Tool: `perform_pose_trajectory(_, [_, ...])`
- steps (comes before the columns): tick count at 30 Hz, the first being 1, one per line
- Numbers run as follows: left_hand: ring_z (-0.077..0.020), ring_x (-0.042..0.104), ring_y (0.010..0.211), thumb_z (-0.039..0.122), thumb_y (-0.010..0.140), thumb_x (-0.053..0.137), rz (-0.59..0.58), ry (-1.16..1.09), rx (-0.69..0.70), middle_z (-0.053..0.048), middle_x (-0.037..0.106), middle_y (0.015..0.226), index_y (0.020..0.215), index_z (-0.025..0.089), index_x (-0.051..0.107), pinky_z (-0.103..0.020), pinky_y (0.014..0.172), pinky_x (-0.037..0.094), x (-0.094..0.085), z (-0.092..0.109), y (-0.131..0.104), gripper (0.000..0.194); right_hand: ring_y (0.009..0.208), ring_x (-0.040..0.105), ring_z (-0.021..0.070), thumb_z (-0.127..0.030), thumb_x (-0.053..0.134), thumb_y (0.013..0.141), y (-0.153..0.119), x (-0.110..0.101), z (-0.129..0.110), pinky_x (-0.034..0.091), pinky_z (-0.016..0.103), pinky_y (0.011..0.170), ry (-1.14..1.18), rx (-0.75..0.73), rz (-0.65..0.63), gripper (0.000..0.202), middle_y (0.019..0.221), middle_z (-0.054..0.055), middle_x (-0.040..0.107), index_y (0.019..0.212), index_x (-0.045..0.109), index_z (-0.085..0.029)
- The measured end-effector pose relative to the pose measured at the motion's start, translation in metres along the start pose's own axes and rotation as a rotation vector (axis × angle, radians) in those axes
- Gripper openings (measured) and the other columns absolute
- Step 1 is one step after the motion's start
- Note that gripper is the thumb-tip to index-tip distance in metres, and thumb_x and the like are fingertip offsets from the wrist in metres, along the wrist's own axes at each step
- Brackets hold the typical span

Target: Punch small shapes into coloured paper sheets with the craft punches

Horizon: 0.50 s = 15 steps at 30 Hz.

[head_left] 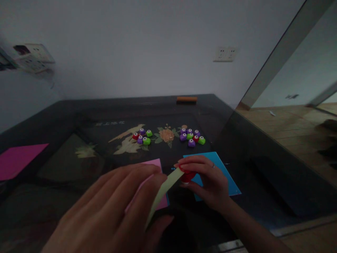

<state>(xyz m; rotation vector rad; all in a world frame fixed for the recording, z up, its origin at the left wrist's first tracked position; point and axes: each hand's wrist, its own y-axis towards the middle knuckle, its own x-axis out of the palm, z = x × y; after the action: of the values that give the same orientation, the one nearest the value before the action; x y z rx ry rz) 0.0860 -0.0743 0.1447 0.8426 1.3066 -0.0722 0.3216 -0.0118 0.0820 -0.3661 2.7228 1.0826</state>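
Observation:
My left hand (118, 207), large in the foreground, has its fingers curled around a pale yellow-green strip (164, 188). The strip slants up to a red object (186, 176) pinched between the thumb and fingers of my right hand (207, 179). Beneath my left hand lies a pink sheet (162, 202), partly covered. A blue sheet (226, 172) lies under and beyond my right hand. Two groups of small purple, green and red pieces with eye-like white dots, a left group (140, 137) and a right group (191, 136), sit farther back.
The dark glossy table (92, 109) has printed flowers and meets a wall. An orange-brown cylinder (186, 99) lies at its back edge. A magenta sheet (21, 158) is at the far left. A dark flat object (281, 186) rests at the right.

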Motion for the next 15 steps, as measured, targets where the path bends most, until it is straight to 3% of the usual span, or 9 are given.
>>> perform_pose_trajectory(3, [-0.0214,0.063,0.083,0.023,0.087,0.043,-0.001,0.058,0.089,-0.006,0.067,0.099,0.106,0.019,0.057,-0.034,0.071,0.052,0.0,0.017,0.037,0.025,0.101,0.061,0.0221,-0.015,0.068,0.078,-0.003,-0.001,-0.002,0.052,0.038,0.086,-0.083,-0.072,-0.02,0.05,0.113,0.004,0.063,0.122,0.054,-0.035])
perform_pose_trajectory(5, [-0.0195,0.063,0.074,0.018,0.088,0.035,0.002,0.06,0.102,-0.004,0.068,0.086,0.097,0.019,0.059,-0.032,0.065,0.051,0.002,0.022,0.046,0.025,0.102,0.062,0.0216,-0.013,0.066,0.079,-0.004,-0.002,-0.004,0.053,0.036,0.084,-0.133,-0.128,-0.035,0.054,0.114,0.005,0.063,0.126,0.051,-0.035])
perform_pose_trajectory(10, [-0.0165,0.063,0.065,0.017,0.091,0.036,0.111,-0.014,0.114,0.0,0.068,0.076,0.087,0.02,0.059,-0.03,0.062,0.05,0.009,0.02,0.039,0.024,0.103,0.063,0.0208,-0.013,0.065,0.08,-0.008,-0.001,-0.006,0.055,0.034,0.082,-0.154,-0.158,-0.017,0.061,0.115,0.005,0.065,0.133,0.042,-0.035])
perform_pose_trajectory(15, [-0.0147,0.064,0.077,0.016,0.09,0.045,0.165,-0.078,0.174,0.002,0.069,0.083,0.091,0.02,0.061,-0.028,0.076,0.05,0.012,0.019,0.036,0.016,0.104,0.064,0.0209,-0.01,0.067,0.078,-0.012,0.003,-0.008,0.056,0.037,0.083,-0.037,-0.093,0.009,0.062,0.116,0.002,0.065,0.128,0.044,-0.039])
